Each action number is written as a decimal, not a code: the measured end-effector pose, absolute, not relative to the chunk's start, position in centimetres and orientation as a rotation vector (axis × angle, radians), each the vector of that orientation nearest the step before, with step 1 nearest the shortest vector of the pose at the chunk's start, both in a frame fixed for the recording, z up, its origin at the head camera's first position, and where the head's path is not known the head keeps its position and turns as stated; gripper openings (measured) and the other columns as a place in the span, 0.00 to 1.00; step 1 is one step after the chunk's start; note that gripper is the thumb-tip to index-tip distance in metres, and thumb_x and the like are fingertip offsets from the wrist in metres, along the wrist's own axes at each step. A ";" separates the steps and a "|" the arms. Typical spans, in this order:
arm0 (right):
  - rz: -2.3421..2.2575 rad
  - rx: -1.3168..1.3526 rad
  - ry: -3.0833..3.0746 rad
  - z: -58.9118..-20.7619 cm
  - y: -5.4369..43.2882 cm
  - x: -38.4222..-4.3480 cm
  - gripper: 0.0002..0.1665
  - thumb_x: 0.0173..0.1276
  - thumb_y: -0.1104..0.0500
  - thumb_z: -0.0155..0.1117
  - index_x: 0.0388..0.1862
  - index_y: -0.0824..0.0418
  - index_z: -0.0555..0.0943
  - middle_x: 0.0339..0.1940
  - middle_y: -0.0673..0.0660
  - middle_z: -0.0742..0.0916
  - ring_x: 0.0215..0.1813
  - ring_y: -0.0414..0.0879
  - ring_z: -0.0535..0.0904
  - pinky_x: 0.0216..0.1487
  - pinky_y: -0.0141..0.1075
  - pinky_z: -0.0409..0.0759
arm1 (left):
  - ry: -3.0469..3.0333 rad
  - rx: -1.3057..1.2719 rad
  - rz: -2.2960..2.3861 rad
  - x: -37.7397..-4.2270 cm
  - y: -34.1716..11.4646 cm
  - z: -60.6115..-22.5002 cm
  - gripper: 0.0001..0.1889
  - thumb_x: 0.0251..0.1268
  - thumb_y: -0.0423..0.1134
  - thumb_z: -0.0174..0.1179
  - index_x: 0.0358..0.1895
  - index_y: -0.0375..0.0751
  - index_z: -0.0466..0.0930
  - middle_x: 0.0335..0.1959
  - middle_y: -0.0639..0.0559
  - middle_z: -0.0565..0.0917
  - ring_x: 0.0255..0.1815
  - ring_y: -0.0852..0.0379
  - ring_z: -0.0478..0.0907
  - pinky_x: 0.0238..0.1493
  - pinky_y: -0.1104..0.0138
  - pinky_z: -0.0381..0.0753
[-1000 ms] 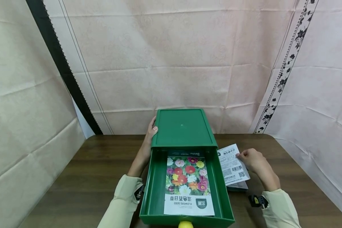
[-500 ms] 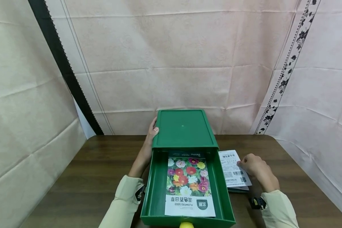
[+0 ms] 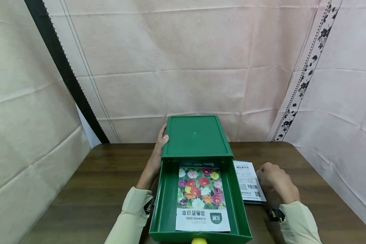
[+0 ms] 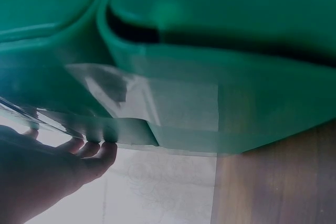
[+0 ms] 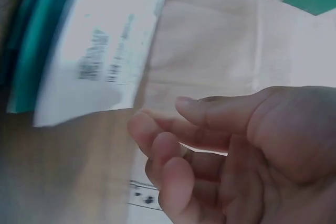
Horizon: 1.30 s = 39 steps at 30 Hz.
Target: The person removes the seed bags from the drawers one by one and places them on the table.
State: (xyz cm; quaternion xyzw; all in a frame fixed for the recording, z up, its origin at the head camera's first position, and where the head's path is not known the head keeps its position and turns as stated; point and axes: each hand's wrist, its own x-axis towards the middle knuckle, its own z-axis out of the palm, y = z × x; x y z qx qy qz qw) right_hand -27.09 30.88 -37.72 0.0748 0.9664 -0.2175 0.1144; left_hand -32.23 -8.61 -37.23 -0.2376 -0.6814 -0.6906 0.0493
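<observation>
A green drawer box (image 3: pixel 196 135) stands on the table with its drawer (image 3: pixel 167 203) pulled out toward me. Inside the drawer lies a flower seed packet (image 3: pixel 201 195) with a bright blossom picture, its print upside down. My left hand (image 3: pixel 160 144) rests against the left side of the box; in the left wrist view its fingertips (image 4: pixel 107 150) touch that green wall. To the right of the drawer, a small stack of seed packets (image 3: pixel 248 183) lies with a white printed back on top. Just beside it, my right hand (image 5: pixel 210 156) has loosely curled fingers and holds nothing.
A yellow knob (image 3: pixel 199 241) sits on the drawer front. The brown wooden table (image 3: pixel 88 196) extends to both sides. Pale cloth (image 3: pixel 201 61) hangs behind the table and along its sides.
The top packet at the right, earlier raised and pinched by my right hand, has come down flat onto the stack. My right hand has let go of it. My left hand stays on the box.
</observation>
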 end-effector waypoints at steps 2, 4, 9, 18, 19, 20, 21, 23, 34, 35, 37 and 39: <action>-0.589 0.193 2.871 -36.8 30.8 -26.7 0.23 0.84 0.57 0.50 0.62 0.72 0.82 0.44 0.66 0.87 0.33 0.53 0.80 0.32 0.44 0.76 | -2.091 -0.713 -2.095 -32.1 -8.5 -37.2 0.38 0.78 0.58 0.35 0.87 0.59 0.37 0.86 0.47 0.44 0.82 0.37 0.48 0.76 0.30 0.51; -0.557 0.159 2.905 -35.7 30.7 -26.2 0.23 0.84 0.53 0.51 0.58 0.71 0.84 0.48 0.67 0.87 0.36 0.54 0.79 0.33 0.46 0.75 | -2.099 -0.714 -2.090 -32.1 -8.5 -37.2 0.38 0.78 0.59 0.34 0.87 0.59 0.36 0.87 0.47 0.43 0.82 0.36 0.48 0.75 0.29 0.51; -0.521 0.090 2.988 -32.6 29.8 -24.8 0.25 0.83 0.47 0.53 0.54 0.66 0.86 0.48 0.67 0.88 0.41 0.60 0.82 0.37 0.54 0.77 | -2.089 -0.708 -2.103 -32.2 -8.7 -37.3 0.40 0.77 0.59 0.34 0.88 0.57 0.35 0.87 0.45 0.42 0.83 0.35 0.47 0.75 0.28 0.51; -0.698 -0.047 3.317 -28.3 25.5 -20.1 0.23 0.83 0.45 0.57 0.52 0.63 0.87 0.27 0.55 0.84 0.27 0.51 0.74 0.26 0.44 0.68 | -2.074 -0.724 -2.096 -32.3 -8.7 -36.9 0.40 0.78 0.58 0.34 0.88 0.55 0.36 0.87 0.45 0.42 0.83 0.36 0.47 0.76 0.29 0.49; -0.717 -0.078 3.346 -28.0 24.8 -19.5 0.22 0.82 0.45 0.58 0.50 0.62 0.87 0.26 0.53 0.83 0.26 0.49 0.73 0.26 0.42 0.67 | -2.075 -0.724 -2.096 -32.3 -8.7 -36.9 0.40 0.78 0.58 0.34 0.88 0.56 0.36 0.87 0.45 0.42 0.83 0.36 0.47 0.76 0.29 0.49; -0.736 -0.104 3.365 -27.7 24.1 -18.9 0.21 0.82 0.46 0.59 0.49 0.62 0.87 0.26 0.52 0.83 0.26 0.48 0.73 0.26 0.41 0.67 | -2.077 -0.725 -2.095 -32.3 -8.7 -37.0 0.40 0.78 0.58 0.34 0.88 0.55 0.35 0.87 0.45 0.42 0.83 0.36 0.46 0.76 0.29 0.49; -0.753 -0.129 3.374 -27.5 23.4 -18.3 0.20 0.82 0.46 0.60 0.49 0.61 0.87 0.25 0.51 0.84 0.25 0.47 0.72 0.26 0.41 0.67 | -2.077 -0.727 -2.095 -32.3 -8.6 -37.0 0.40 0.78 0.58 0.34 0.88 0.55 0.35 0.87 0.45 0.42 0.83 0.36 0.46 0.76 0.29 0.49; -0.755 -0.163 3.368 -27.1 22.1 -17.2 0.19 0.82 0.46 0.61 0.49 0.59 0.87 0.27 0.49 0.85 0.26 0.45 0.73 0.28 0.40 0.68 | -2.076 -0.730 -2.097 -32.2 -8.6 -37.0 0.40 0.78 0.58 0.34 0.88 0.55 0.35 0.87 0.45 0.42 0.83 0.36 0.46 0.76 0.29 0.48; -0.722 -0.610 3.347 -27.8 16.7 -14.6 0.04 0.71 0.55 0.75 0.41 0.47 0.87 0.40 0.43 0.87 0.48 0.43 0.75 0.47 0.43 0.81 | -2.079 -0.694 -2.105 -32.2 -8.8 -37.3 0.39 0.78 0.59 0.35 0.88 0.60 0.36 0.87 0.48 0.42 0.83 0.38 0.46 0.76 0.29 0.49; -0.688 -0.657 3.365 -28.1 16.4 -14.6 0.05 0.70 0.55 0.76 0.42 0.49 0.86 0.42 0.44 0.87 0.51 0.45 0.75 0.51 0.44 0.81 | -2.079 -0.692 -2.104 -32.3 -8.7 -37.3 0.39 0.78 0.59 0.35 0.88 0.60 0.37 0.87 0.48 0.42 0.83 0.38 0.47 0.76 0.30 0.49; -0.595 -0.722 3.413 -28.6 16.0 -14.7 0.08 0.69 0.53 0.77 0.43 0.52 0.87 0.46 0.48 0.88 0.58 0.51 0.75 0.59 0.50 0.79 | -2.079 -0.688 -2.104 -32.3 -8.7 -37.3 0.39 0.77 0.59 0.35 0.87 0.60 0.37 0.87 0.49 0.43 0.83 0.39 0.47 0.76 0.30 0.50; -0.481 -0.729 3.470 -29.0 15.9 -14.8 0.14 0.68 0.49 0.78 0.45 0.56 0.88 0.49 0.54 0.87 0.63 0.57 0.74 0.65 0.56 0.76 | -2.082 -0.692 -2.099 -32.3 -8.6 -37.3 0.39 0.77 0.59 0.35 0.87 0.60 0.37 0.87 0.49 0.43 0.83 0.39 0.47 0.76 0.30 0.50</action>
